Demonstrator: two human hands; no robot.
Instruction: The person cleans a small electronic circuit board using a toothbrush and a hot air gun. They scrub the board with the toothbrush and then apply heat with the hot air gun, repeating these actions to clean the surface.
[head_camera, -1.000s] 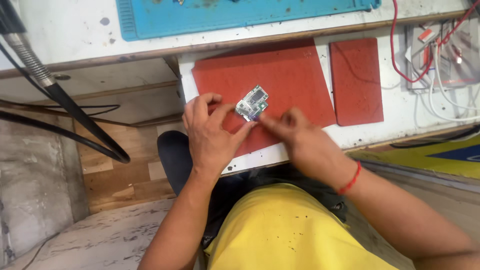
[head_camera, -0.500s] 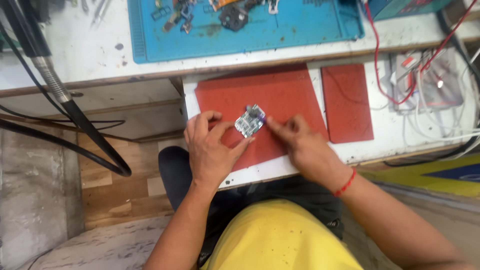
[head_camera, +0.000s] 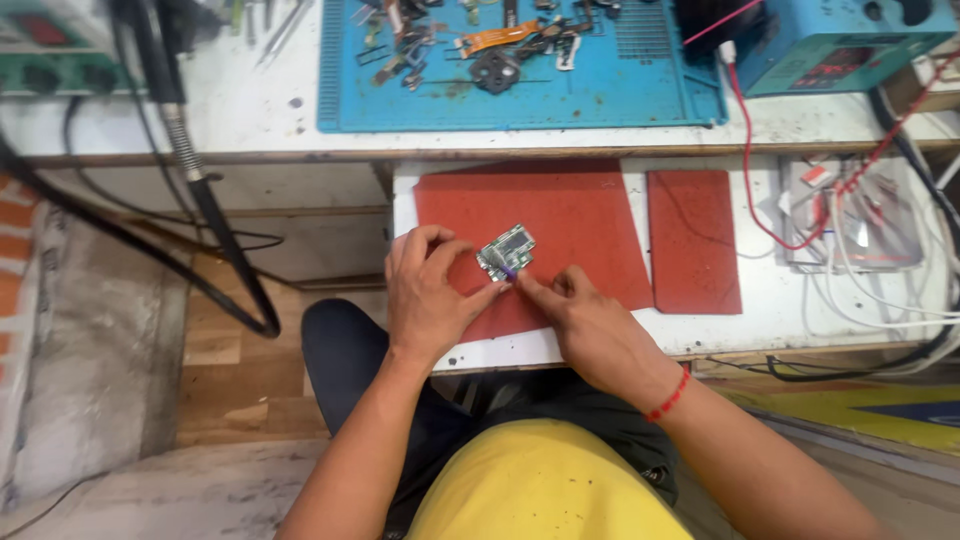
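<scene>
Both hands meet over the red mat (head_camera: 560, 215): left hand (head_camera: 430, 295) pinches the small circuit board (head_camera: 506, 251), right hand (head_camera: 585, 325) fingertips press its edge; a slip could flick it off the table (head_camera: 770, 300).

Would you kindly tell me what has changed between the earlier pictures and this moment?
The right hand drew in from the circuit board's right side to its lower edge, forefinger tip now by the left hand's thumb. The view tilted up, bringing more of the blue work mat and its loose parts into sight. Unchanged: the left hand still pinches the board over the large red mat; the small red mat lies beside it.
</scene>
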